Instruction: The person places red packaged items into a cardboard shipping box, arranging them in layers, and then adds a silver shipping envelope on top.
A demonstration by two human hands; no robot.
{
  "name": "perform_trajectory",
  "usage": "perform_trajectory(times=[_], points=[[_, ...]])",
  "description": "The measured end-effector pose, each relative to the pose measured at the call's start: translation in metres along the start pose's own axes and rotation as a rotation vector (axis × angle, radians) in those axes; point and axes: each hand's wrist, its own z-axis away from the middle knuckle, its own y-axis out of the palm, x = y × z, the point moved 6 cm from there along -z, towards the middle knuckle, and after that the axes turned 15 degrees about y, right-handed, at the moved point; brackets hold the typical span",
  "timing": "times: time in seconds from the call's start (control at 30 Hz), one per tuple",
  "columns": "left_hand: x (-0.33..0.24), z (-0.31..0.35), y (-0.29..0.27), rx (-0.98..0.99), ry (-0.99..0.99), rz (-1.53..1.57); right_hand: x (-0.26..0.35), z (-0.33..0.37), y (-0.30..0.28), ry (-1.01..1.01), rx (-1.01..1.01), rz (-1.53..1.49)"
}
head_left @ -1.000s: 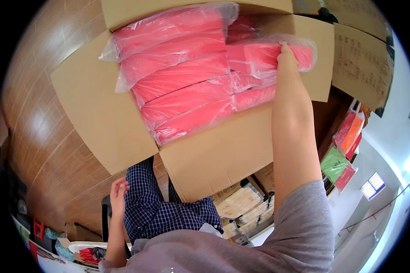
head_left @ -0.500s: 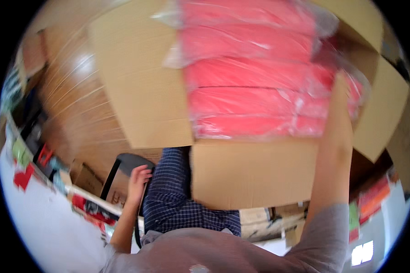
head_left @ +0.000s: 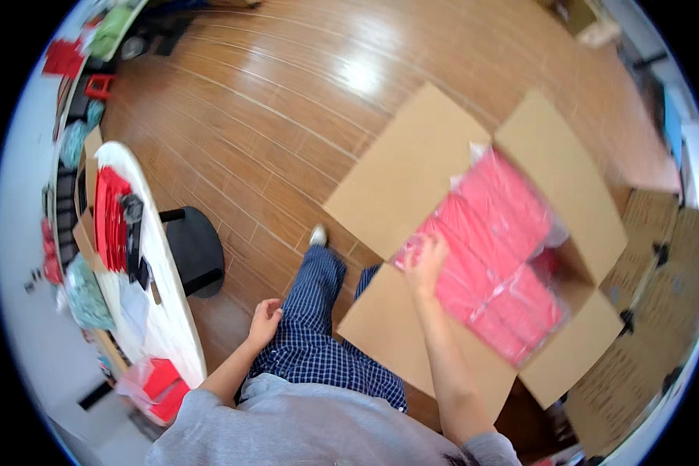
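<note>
A cardboard box [head_left: 384, 187] with its flaps folded outward stands at my right. It holds several red, plastic-wrapped packets [head_left: 503, 196] packed in rows. My right hand [head_left: 426, 268] reaches over the near flap and touches the left corner of the packets. Its fingers are slightly apart and bent, and no packet is lifted. My left hand [head_left: 266, 322] hangs beside my thigh in checked trousers, fingers loosely bent, with nothing in it.
At the left, a white-topped table [head_left: 180, 311] carries red folded items [head_left: 113, 217] and a red packet [head_left: 161, 382]. A black stool [head_left: 196, 250] stands beside it. Large closed cartons [head_left: 629, 349] line the right side. The floor is wood-look planks [head_left: 264, 163].
My view has turned and drawn back, so the box now appears lower and farther right. My right hand has moved from the packets' right end to their left corner. My left hand stays empty.
</note>
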Motion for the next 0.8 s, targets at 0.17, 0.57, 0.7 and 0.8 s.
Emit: perform_trajectory(times=[0.17,0.57,0.7,0.8], points=[[-0.035,0.009,0.010,-0.185,0.035,0.229,0.108,-0.018,0.003,-0.370,0.333,0.187],[-0.010,0.174,-0.108,-1.364,-0.235,0.530,0.510,0.177,0.075,-1.008,0.951,-0.093],[0.016,0.289,-0.127,-1.931,-0.802,0.455,0.628,0.377,0.089,-1.351,1.212,-0.224],[0.052,0.375,-0.122,-2.399,-0.907,0.139,0.643,0.518,0.093,-1.485,1.313,-0.221]])
